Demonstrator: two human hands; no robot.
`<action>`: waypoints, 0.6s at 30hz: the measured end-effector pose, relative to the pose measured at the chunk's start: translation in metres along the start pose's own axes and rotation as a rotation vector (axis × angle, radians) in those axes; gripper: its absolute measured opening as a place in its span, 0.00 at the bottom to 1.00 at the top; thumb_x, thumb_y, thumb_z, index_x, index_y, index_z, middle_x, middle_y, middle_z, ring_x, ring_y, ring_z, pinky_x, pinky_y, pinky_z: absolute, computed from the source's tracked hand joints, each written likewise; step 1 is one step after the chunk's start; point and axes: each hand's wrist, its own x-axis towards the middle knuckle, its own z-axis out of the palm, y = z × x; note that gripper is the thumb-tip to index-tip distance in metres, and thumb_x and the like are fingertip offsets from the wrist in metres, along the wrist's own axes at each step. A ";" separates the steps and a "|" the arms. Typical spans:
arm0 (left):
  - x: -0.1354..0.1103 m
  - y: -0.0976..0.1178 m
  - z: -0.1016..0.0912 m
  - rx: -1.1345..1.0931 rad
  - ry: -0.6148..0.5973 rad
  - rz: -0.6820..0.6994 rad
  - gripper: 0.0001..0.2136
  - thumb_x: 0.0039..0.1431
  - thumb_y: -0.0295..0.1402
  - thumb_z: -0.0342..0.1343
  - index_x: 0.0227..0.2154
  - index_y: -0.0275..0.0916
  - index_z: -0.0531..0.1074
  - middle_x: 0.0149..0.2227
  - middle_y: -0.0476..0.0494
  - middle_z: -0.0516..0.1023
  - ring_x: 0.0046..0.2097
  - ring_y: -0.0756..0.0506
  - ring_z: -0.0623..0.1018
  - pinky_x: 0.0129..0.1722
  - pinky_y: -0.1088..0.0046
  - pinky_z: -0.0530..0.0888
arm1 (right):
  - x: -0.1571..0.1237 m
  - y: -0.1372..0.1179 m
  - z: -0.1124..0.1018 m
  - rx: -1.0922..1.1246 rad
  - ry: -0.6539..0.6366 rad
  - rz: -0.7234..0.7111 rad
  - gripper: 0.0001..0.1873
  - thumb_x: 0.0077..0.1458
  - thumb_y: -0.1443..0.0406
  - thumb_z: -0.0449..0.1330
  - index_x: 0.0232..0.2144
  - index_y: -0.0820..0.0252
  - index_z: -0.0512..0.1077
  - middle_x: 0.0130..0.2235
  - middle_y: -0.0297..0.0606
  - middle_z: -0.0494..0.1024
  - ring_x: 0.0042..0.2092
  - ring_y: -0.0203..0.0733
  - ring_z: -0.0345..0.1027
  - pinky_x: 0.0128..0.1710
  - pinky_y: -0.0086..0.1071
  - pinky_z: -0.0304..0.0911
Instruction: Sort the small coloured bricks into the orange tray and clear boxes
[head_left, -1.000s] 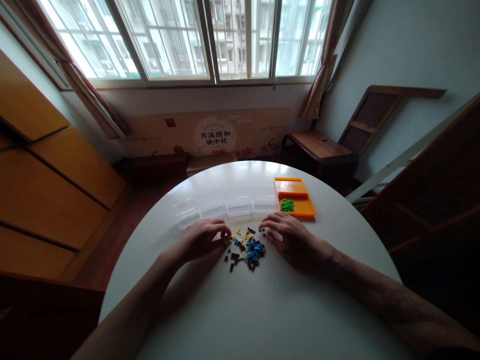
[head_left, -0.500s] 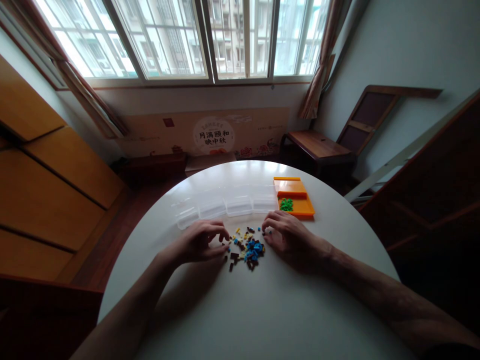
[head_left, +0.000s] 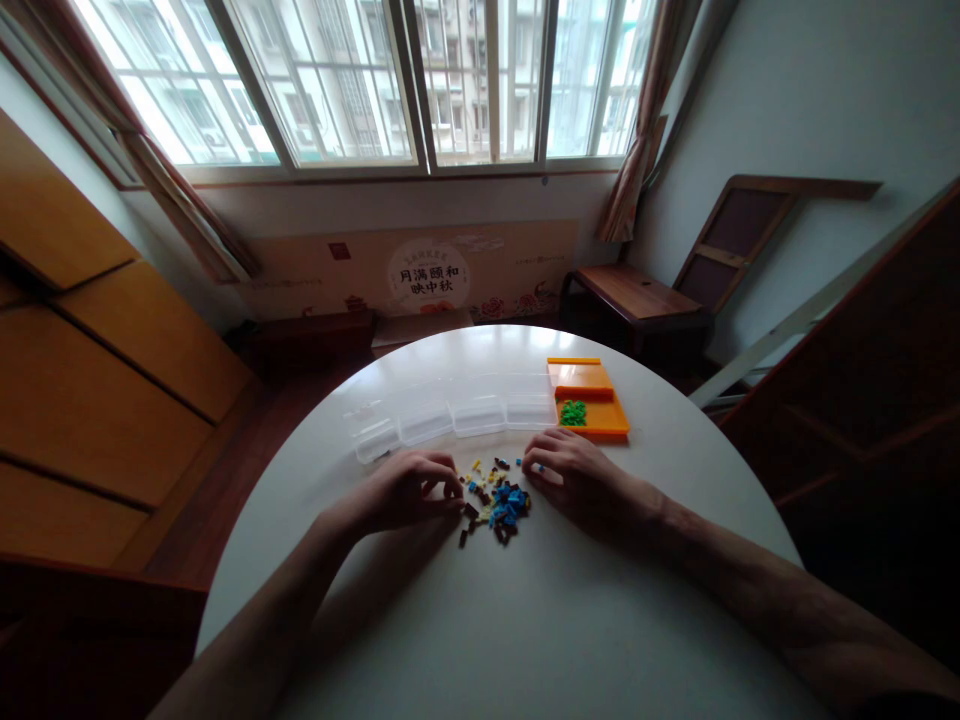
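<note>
A small pile of tiny toy bricks [head_left: 499, 500], blue, brown and yellow, lies on the round white table [head_left: 525, 620]. My left hand [head_left: 405, 490] rests at the pile's left edge, fingers curled in a pinch among the pieces. My right hand [head_left: 574, 475] sits at the pile's right edge with curled fingers, a small blue piece at its fingertips. What either pinch holds is too small to make out.
Several clear plastic boxes [head_left: 450, 415] stand in a row behind the pile. An orange tray [head_left: 600, 385] with green bricks [head_left: 574, 412] lies at the row's right end. Beyond the table are a window, a wooden side table [head_left: 637, 295] and wooden cabinets [head_left: 97, 370].
Both hands stayed at the pile's edges with small finger movements. The left fingers curled in closer to the bricks.
</note>
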 end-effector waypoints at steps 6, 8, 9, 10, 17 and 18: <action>-0.004 -0.001 -0.006 -0.022 -0.002 -0.036 0.09 0.67 0.40 0.69 0.40 0.40 0.84 0.38 0.45 0.83 0.31 0.52 0.74 0.31 0.78 0.70 | -0.002 0.005 0.003 0.016 -0.012 -0.022 0.05 0.72 0.68 0.61 0.42 0.56 0.77 0.44 0.42 0.84 0.46 0.46 0.75 0.51 0.39 0.70; -0.004 0.002 -0.010 -0.043 -0.016 -0.045 0.11 0.64 0.41 0.71 0.42 0.40 0.84 0.38 0.45 0.83 0.32 0.52 0.74 0.31 0.77 0.70 | -0.003 0.007 0.004 0.024 -0.014 -0.028 0.05 0.73 0.68 0.61 0.42 0.56 0.77 0.44 0.41 0.84 0.47 0.46 0.75 0.51 0.39 0.71; -0.004 0.003 -0.012 -0.052 -0.026 -0.049 0.11 0.64 0.41 0.72 0.43 0.40 0.84 0.38 0.45 0.83 0.32 0.51 0.74 0.31 0.78 0.70 | -0.003 0.007 0.004 0.026 -0.017 -0.032 0.05 0.73 0.68 0.61 0.42 0.56 0.77 0.45 0.41 0.84 0.47 0.46 0.75 0.52 0.39 0.71; -0.004 0.005 -0.014 -0.059 -0.037 -0.053 0.11 0.64 0.40 0.71 0.42 0.40 0.84 0.38 0.46 0.83 0.33 0.51 0.75 0.31 0.78 0.70 | -0.003 0.008 0.005 0.027 -0.022 -0.036 0.05 0.73 0.68 0.60 0.42 0.56 0.76 0.45 0.41 0.84 0.46 0.45 0.76 0.52 0.39 0.71; -0.003 0.007 -0.014 -0.057 -0.077 -0.051 0.05 0.69 0.33 0.65 0.38 0.40 0.83 0.38 0.46 0.83 0.32 0.53 0.76 0.32 0.79 0.70 | -0.003 0.011 0.006 0.023 -0.026 -0.054 0.05 0.73 0.67 0.61 0.47 0.55 0.77 0.47 0.41 0.85 0.48 0.46 0.76 0.53 0.40 0.70; -0.003 0.006 -0.013 -0.055 -0.082 -0.051 0.05 0.69 0.33 0.64 0.39 0.40 0.84 0.38 0.46 0.84 0.32 0.53 0.76 0.32 0.79 0.70 | -0.003 0.011 0.006 0.024 -0.026 -0.054 0.05 0.73 0.67 0.61 0.47 0.55 0.77 0.47 0.41 0.85 0.48 0.46 0.76 0.53 0.40 0.70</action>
